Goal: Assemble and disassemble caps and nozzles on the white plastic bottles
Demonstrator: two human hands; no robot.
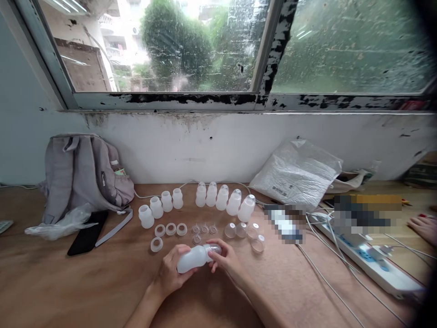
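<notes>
A frosted white baby bottle [191, 259] lies tilted between my two hands, low over the table. My left hand [173, 269] is wrapped round its body. At the clear cap end, my right hand [223, 258] grips with thumb and fingers. Beyond them stand several open bottle bodies [156, 207] on the left and a row of capped bottles [222, 197] at the centre. White collar rings [171, 228], clear nipples [204, 228] and clear dome caps [252, 231] lie in groups just past my hands.
A grey backpack [85, 173], a plastic bag [64, 223] and a black flat object [88, 233] are at left. Back right lies a silvery mailer bag [300, 173]. A power strip [375, 264] with cables runs along the right; another person's hand [423, 228] rests beyond it.
</notes>
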